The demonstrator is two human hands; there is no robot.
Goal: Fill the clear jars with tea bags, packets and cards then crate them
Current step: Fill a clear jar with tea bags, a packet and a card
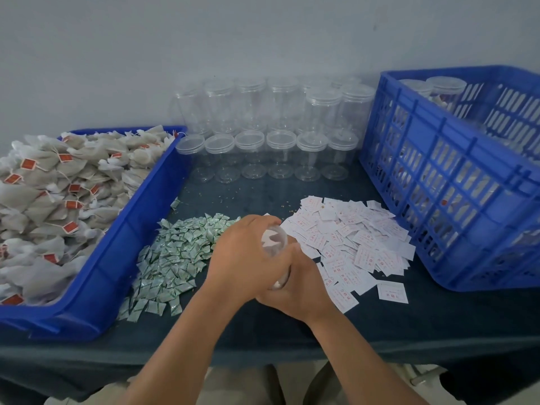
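— Where is the table [438, 317] bare?
— Along its front edge, and in a band between the empty jars [280, 150] at the back and the two heaps.
— The sides?
— The tray [117, 258] blocks the left edge, the tall crate [438, 182] the right. The packets [178, 252] lie just beside the tray; the cards [359, 238] nearly reach the crate.

Dark table [380, 325] with scattered crumbs [233, 197], against a plain pale wall [204, 39].
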